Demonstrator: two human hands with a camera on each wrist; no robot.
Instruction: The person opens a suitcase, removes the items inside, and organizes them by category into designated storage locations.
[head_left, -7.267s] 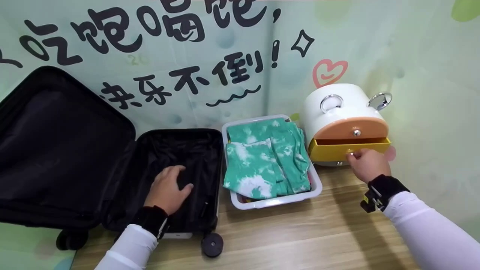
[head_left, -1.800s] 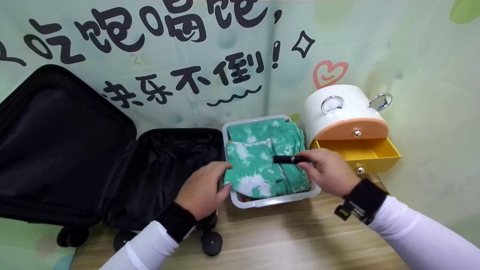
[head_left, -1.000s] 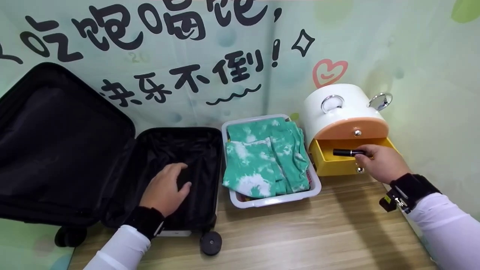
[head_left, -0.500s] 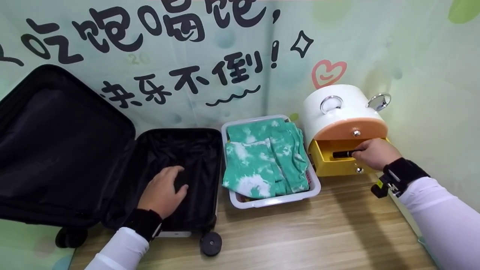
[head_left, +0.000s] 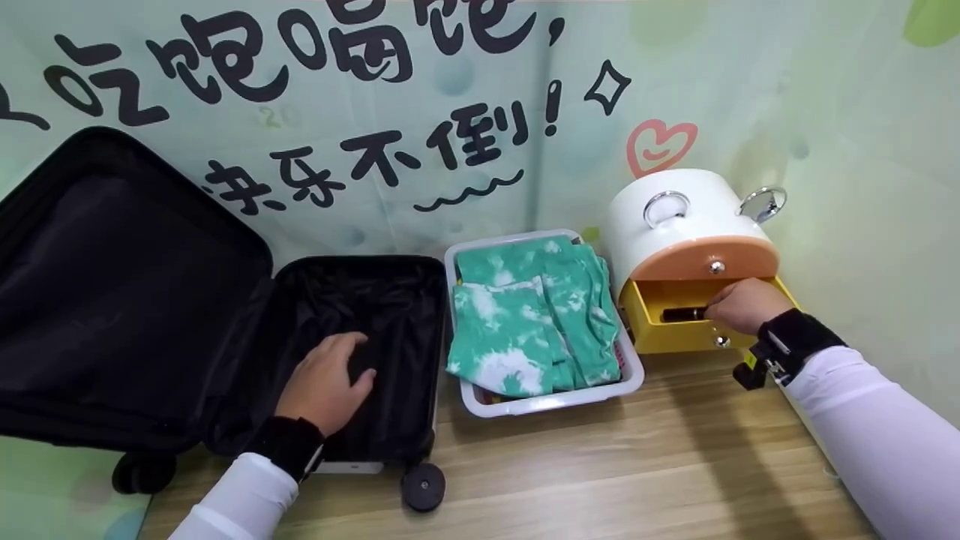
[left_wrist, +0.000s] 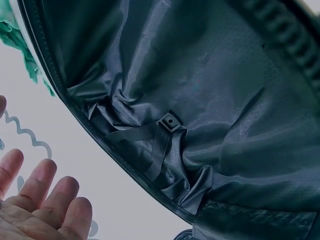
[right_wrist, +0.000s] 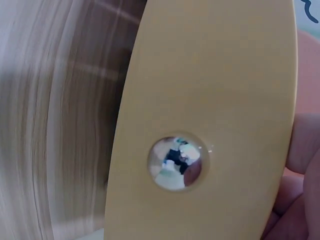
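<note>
My right hand [head_left: 748, 305] reaches into the pulled-out yellow drawer [head_left: 671, 339] of a small white cabinet [head_left: 675, 187]. Its fingers pinch one end of a slim black tube [head_left: 681, 314] with a thin silver band, low inside the drawer. In the right wrist view the drawer front with its round silver knob [right_wrist: 175, 163] hides most of the hand and the tube. My left hand [head_left: 324, 384] hovers over the open black suitcase [head_left: 397, 300], fingers relaxed and holding nothing; in the left wrist view its fingers [left_wrist: 42, 182] show beside the suitcase's rim.
A white basket [head_left: 525, 406] of folded green-and-white tie-dye clothes [head_left: 517, 322] stands between suitcase and cabinet. Above the yellow drawer is a shut orange drawer [head_left: 675, 259]. The suitcase lid [head_left: 120, 300] leans back at the left, and a printed wall [head_left: 487, 210] stands behind everything.
The yellow drawer, barely out at first, was pulled further. My right hand carried the tube from above the clothes back right and down into it. My left hand moved back over the suitcase.
</note>
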